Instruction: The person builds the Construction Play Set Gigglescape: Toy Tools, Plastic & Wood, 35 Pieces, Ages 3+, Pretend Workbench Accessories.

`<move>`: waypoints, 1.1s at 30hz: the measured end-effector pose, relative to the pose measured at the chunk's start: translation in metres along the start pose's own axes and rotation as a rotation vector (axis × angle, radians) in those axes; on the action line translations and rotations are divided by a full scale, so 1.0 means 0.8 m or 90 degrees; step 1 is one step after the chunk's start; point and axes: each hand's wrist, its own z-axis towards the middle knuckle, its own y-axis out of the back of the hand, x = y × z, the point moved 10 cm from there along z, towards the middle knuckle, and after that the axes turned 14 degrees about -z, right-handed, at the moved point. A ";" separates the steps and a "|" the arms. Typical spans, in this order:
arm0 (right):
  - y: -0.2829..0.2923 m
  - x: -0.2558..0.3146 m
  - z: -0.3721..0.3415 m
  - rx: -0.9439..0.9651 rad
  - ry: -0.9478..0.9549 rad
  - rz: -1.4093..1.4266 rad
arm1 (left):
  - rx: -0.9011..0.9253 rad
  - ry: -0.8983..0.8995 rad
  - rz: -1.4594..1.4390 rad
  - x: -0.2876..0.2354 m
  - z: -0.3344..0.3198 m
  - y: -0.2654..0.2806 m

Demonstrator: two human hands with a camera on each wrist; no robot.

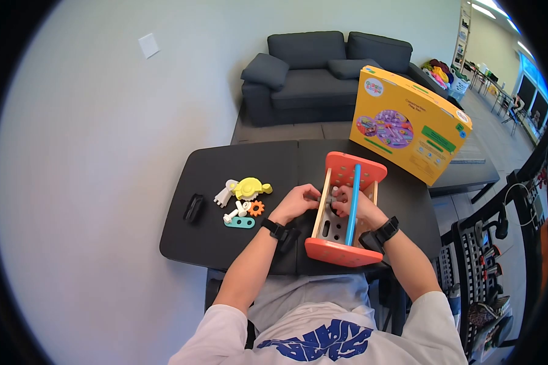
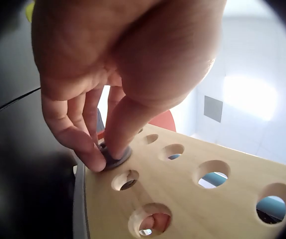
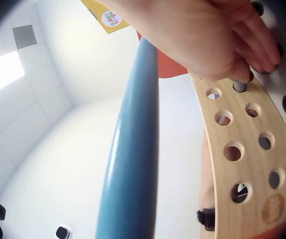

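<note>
A toy toolbox with red end panels (image 1: 347, 252), pierced wooden sides (image 2: 183, 199) and a blue bar handle (image 1: 354, 207) stands on the black table (image 1: 249, 158). At its left side, my left hand (image 1: 297, 204) pinches the round grey head of a bolt (image 2: 117, 158) against the wood from outside. My right hand (image 1: 360, 210) reaches inside, past the handle, with fingers curled around the same spot. There the grey threaded end of the bolt (image 3: 239, 85) sticks through the side panel, right under the thumb tip. The bent fingers partly hide it.
Left on the table lie a yellow toy saw (image 1: 248, 188), white toy pieces (image 1: 237, 211), an orange gear (image 1: 256, 208), a teal strip with holes (image 1: 240, 222) and a black object (image 1: 193, 208). Behind the toolbox stands a yellow box (image 1: 408, 125); a grey sofa (image 1: 316, 85) is beyond.
</note>
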 end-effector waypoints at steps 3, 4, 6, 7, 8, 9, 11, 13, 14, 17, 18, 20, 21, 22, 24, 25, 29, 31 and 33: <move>0.001 0.003 -0.001 0.004 -0.001 -0.016 | -0.014 -0.018 -0.052 0.006 0.006 0.007; 0.001 0.007 -0.003 0.004 -0.002 -0.013 | -0.010 -0.016 -0.054 0.008 0.008 0.007; 0.005 0.010 -0.005 -0.021 0.000 -0.016 | -0.031 -0.035 -0.081 0.011 0.009 0.011; 0.004 0.009 -0.002 -0.015 0.010 -0.027 | -0.038 -0.035 -0.071 0.013 0.010 0.012; 0.003 0.007 0.000 -0.008 0.020 -0.039 | -0.034 -0.033 -0.074 0.016 0.011 0.010; 0.006 0.003 0.003 -0.029 0.015 -0.057 | -0.048 -0.045 -0.061 0.015 0.012 0.013; 0.005 0.003 0.003 -0.020 0.000 -0.074 | -0.076 -0.029 -0.062 0.020 0.013 0.018; 0.005 0.003 0.002 -0.013 -0.012 -0.089 | -0.065 0.051 -0.042 0.027 0.013 0.017; 0.003 0.004 0.003 0.003 -0.006 -0.104 | -0.055 0.128 -0.021 0.035 0.009 0.015; 0.000 0.001 0.007 0.024 -0.001 -0.125 | 0.005 0.118 0.046 0.020 0.006 0.005; -0.003 -0.001 0.008 0.031 -0.004 -0.130 | 0.005 0.115 0.047 0.018 0.005 0.005; -0.001 0.000 0.004 -0.007 -0.007 -0.084 | 0.012 0.013 0.021 0.002 0.002 0.000; 0.006 0.000 0.003 -0.045 -0.011 -0.036 | 0.013 0.012 0.020 0.003 0.003 0.000; 0.007 0.002 0.002 -0.045 -0.011 -0.037 | 0.001 0.006 0.016 0.002 0.004 0.001; 0.007 0.008 0.001 -0.032 -0.003 0.004 | -0.010 0.000 0.013 0.002 0.006 0.003; 0.006 0.005 0.004 -0.033 -0.003 0.004 | -0.025 0.002 -0.018 0.008 0.009 0.008; 0.000 0.000 0.008 0.002 0.016 -0.055 | -0.053 -0.032 -0.015 0.014 0.015 0.015; -0.002 0.002 0.009 0.018 0.026 -0.086 | -0.068 -0.014 -0.043 0.017 0.014 0.014; -0.007 0.001 0.009 0.046 0.027 -0.112 | -0.081 0.006 -0.072 0.016 0.010 0.013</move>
